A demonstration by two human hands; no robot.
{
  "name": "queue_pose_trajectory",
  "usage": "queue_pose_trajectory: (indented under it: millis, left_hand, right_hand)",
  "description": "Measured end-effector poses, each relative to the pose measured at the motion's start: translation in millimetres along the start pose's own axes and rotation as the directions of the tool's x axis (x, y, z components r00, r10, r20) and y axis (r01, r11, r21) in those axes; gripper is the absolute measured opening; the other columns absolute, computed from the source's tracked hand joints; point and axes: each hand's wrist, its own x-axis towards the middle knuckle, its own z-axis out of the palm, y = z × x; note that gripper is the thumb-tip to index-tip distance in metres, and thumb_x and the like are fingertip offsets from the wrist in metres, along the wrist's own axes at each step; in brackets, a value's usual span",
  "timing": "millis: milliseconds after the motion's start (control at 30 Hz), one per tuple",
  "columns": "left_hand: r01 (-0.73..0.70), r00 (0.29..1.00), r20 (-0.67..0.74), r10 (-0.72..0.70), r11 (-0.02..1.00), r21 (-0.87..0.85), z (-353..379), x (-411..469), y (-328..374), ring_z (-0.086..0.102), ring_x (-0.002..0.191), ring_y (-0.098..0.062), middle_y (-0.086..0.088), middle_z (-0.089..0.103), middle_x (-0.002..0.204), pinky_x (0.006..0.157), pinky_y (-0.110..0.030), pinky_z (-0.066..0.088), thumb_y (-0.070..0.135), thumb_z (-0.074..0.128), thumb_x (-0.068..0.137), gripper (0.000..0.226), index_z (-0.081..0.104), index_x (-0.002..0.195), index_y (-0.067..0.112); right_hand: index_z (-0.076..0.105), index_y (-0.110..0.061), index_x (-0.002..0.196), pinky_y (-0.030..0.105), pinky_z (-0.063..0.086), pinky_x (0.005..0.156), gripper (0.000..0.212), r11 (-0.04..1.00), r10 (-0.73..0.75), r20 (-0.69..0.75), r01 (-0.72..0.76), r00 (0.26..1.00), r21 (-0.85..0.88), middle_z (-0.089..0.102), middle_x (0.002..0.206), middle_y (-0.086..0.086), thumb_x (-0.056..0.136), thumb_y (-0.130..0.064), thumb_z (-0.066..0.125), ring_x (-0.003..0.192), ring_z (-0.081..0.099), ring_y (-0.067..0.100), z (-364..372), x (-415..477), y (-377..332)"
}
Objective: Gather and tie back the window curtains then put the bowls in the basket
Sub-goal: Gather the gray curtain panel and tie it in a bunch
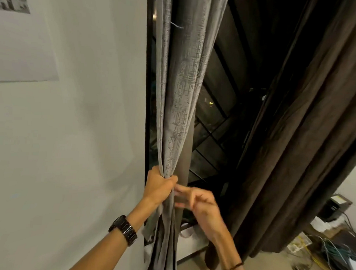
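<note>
Left hand [159,186] clenching gathered grey woven curtain [180,98]; right hand [198,203] released beside it, blurred; tie-back probably next.

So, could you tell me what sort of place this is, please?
Probably a room in a home or small office: full-length curtains over a dark window, a poster on the wall, tangled cables on the floor.

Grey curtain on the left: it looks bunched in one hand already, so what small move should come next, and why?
Probably bring the right hand around the bunch to wrap or tie it. The left hand is closed on the gathered grey curtain, while the right hand's open fingers, blurred, sit just beside it. No tie-back is clearly visible. The dark brown curtain hangs loose.
</note>
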Motion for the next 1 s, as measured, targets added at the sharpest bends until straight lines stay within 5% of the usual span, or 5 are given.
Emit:
queue_pose_trajectory:
  millis: [133,400,533,700,1000]
  left_hand:
    - [0.049,0.992,0.117,-0.054,0.998,0.046,1.0,-0.6,0.4,0.060,0.074,-0.012,-0.002,0.060,0.092,0.058,-0.021,0.052,-0.004,0.065,0.090,0.033,0.049,0.090,0.026]
    - [0.056,0.974,0.217,-0.068,0.996,0.063,-14.5,7.6,-5.0,0.063,0.088,-0.016,-0.011,0.063,0.111,0.057,-0.013,0.051,-0.002,0.062,0.093,0.040,0.051,0.128,0.013]
    - [0.035,0.977,0.204,-0.063,0.990,0.140,-20.7,14.3,-13.4,0.062,0.103,-0.021,-0.014,0.060,0.124,0.065,-0.014,0.054,0.006,0.063,0.096,0.039,0.050,0.132,0.015]
    - [-0.055,0.986,0.166,0.004,0.951,0.305,-12.9,13.2,-16.1,0.066,0.118,-0.030,-0.013,0.066,0.130,0.076,-0.014,0.052,0.025,0.062,0.103,0.040,0.060,0.138,0.007]
    - [-0.143,0.990,0.100,0.103,0.638,0.757,1.3,11.4,-13.2,0.064,0.111,-0.039,-0.011,0.063,0.126,0.088,-0.047,0.054,0.024,0.059,0.098,0.059,0.038,0.153,0.018]
  right_hand:
    - [0.058,-0.008,0.092,0.037,0.055,0.078,0.014,0.985,0.077,-0.609,-0.156,0.790,-0.078,0.068,0.124,0.010,0.098,-0.001,0.047,0.111,0.066,0.030,-35.9,34.1,1.9]
    - [0.068,-0.002,0.126,0.043,0.059,0.091,0.030,0.880,0.473,-0.158,-0.471,0.867,0.050,0.071,0.120,0.023,0.097,-0.007,0.062,0.106,0.070,0.035,-43.2,63.0,1.3]
    - [0.076,0.000,0.107,0.044,0.062,0.080,0.023,0.937,0.345,-0.307,-0.345,0.887,0.055,0.072,0.110,0.028,0.088,0.008,0.066,0.094,0.071,0.038,-41.6,60.0,11.7]
    - [0.081,-0.022,0.084,0.031,0.061,0.065,0.019,0.883,-0.152,-0.730,-0.240,0.667,-0.403,0.077,0.081,0.000,0.089,-0.005,0.074,0.075,0.073,0.015,-20.9,60.8,10.1]
    - [0.078,-0.005,0.096,0.024,0.055,0.080,0.008,0.377,-0.774,-0.311,0.007,0.551,-0.926,0.069,0.092,0.004,0.090,-0.008,0.074,0.085,0.066,0.014,37.7,13.1,40.6]
